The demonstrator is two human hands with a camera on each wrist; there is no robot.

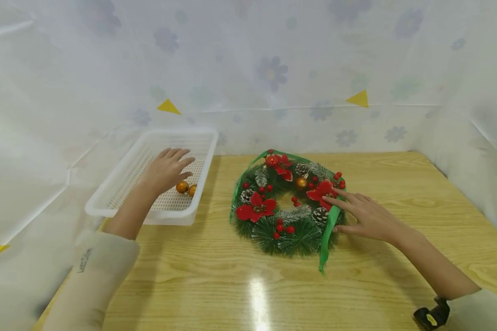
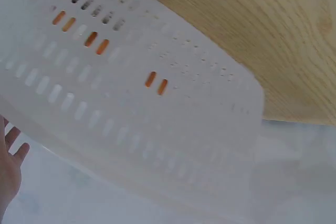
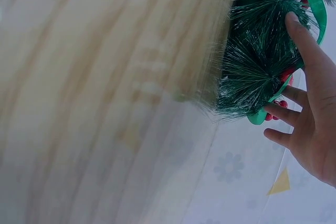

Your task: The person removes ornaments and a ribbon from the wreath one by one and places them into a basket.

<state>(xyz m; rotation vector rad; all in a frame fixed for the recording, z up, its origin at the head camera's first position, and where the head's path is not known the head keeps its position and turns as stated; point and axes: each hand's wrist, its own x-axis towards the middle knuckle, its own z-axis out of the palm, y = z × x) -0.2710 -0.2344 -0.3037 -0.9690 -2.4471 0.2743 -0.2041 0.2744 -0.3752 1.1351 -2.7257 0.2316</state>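
Note:
My left hand hovers over the white slotted plastic basket, fingers spread and holding nothing. Two gold baubles lie inside, just right of the thumb. Orange-gold patches show through the basket's slots in the left wrist view. On the table lies a green Christmas wreath with red poinsettias, pine cones, red berries and a gold bauble. My right hand rests at its right edge, fingers extended over a poinsettia and the green ribbon, thumb at the wreath's side.
The wooden table runs up to a flower-printed white sheet at the back and sides. Yellow triangles are stuck on the sheet. A black strap sits by the right sleeve.

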